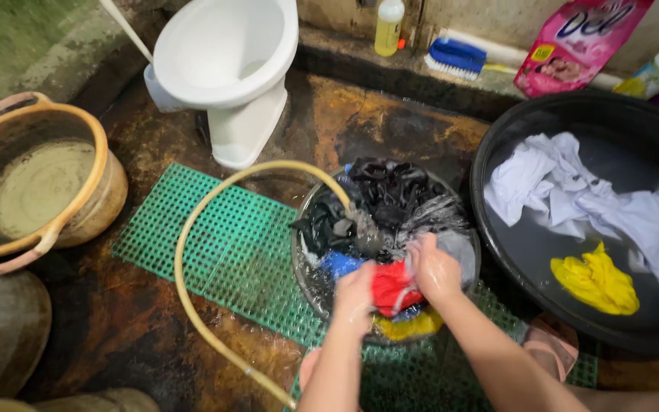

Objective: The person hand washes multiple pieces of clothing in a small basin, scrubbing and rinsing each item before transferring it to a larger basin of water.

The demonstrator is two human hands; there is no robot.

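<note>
My left hand (356, 294) and my right hand (434, 268) both grip a wet red cloth (390, 288) over a clear basin (305, 268) on the floor. The basin holds water and several garments: black ones (390, 191), a blue piece (339, 264) and a yellow piece (409, 326) under my hands. A yellowish hose (192, 229) curves over the green plastic grid mat (223, 244) and pours water into the basin near its rim.
A large black tub (497, 164) at right holds water, a white garment (573, 194) and a yellow one (596, 281). A white toilet bowl (226, 57) stands behind; an orange bucket (40, 183) at left. Blue brush (455, 57), yellow bottle (388, 27), pink detergent pouch (577, 46) along the wall.
</note>
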